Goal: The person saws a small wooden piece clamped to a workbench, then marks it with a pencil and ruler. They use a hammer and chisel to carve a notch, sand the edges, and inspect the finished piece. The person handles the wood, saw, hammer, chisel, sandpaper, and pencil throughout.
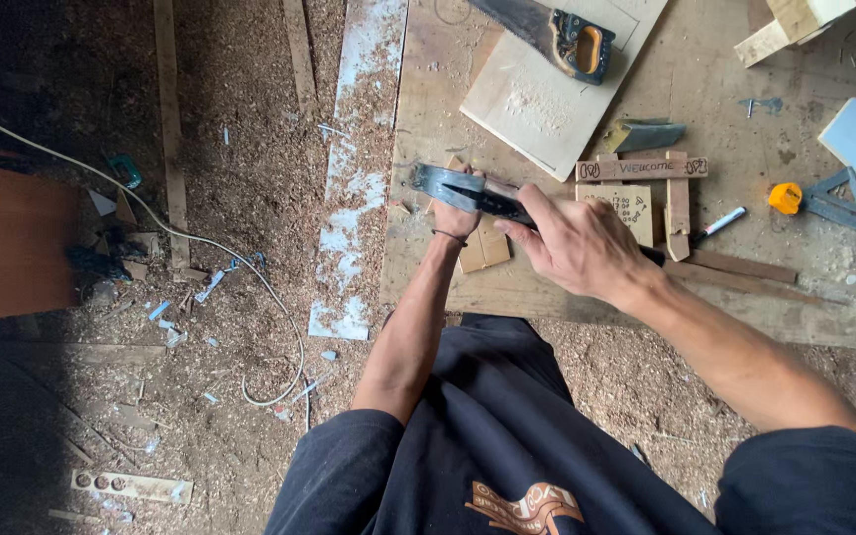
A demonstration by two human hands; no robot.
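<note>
**Hammering at the workbench edge**

Your right hand (577, 243) grips the dark hammer (468, 193) by its handle; your left hand (456, 213) closes on a small wood piece (485, 246) at 12 o'clock. Keep those fingers clear and strike squarely. Rough plank bench (507, 287), sawdust floor (250, 218), handsaw (562, 35) at 1 o'clock.

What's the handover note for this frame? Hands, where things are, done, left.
Right hand: wrapped around the dark handle of a hammer, head over the bench edge.
Left hand: under the hammer head, on small wood pieces; grip hidden.
Nearby: handsaw on a pale board, lettered wooden sign frame, marker, yellow tape measure, square.
Done: sign strips look joined.
Left: small pieces appear loose under the hammer.
</note>
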